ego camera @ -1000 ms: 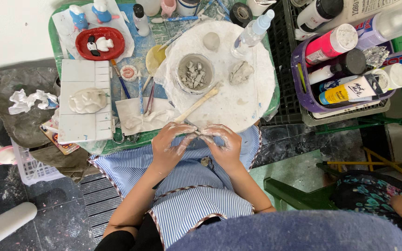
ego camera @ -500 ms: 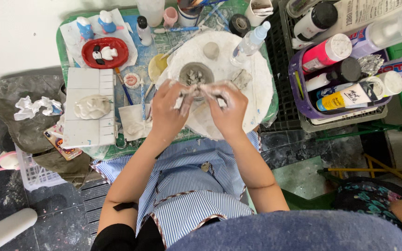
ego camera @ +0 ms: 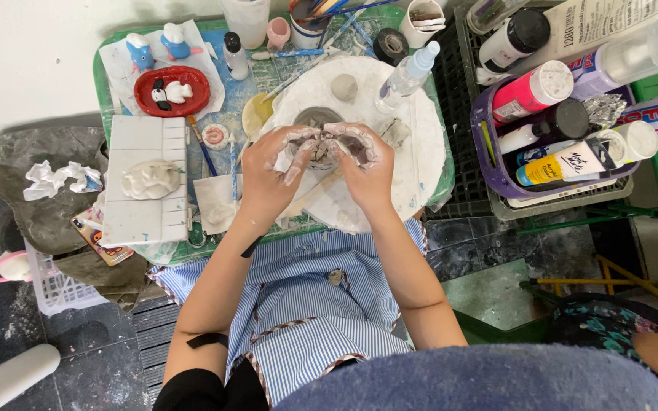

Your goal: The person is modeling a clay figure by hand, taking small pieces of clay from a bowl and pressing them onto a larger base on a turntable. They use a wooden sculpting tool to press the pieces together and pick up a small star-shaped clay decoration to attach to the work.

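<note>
My left hand and my right hand are side by side, both smeared with pale clay. Their fingertips meet over a small grey bowl and pinch a small piece of clay between them. The bowl stands on a round white board. On that board there is also a small grey clay lump and a clear spray bottle. A wooden stick lies under my hands, mostly covered.
A white tile slab with a pale clay shape lies left on the green tray table. A red dish of figurines is behind it. Cups of brushes stand at the back. A purple basket of paint bottles is right.
Both hands have moved away from my apron, forward over the round board, and now sit together above the grey bowl.
</note>
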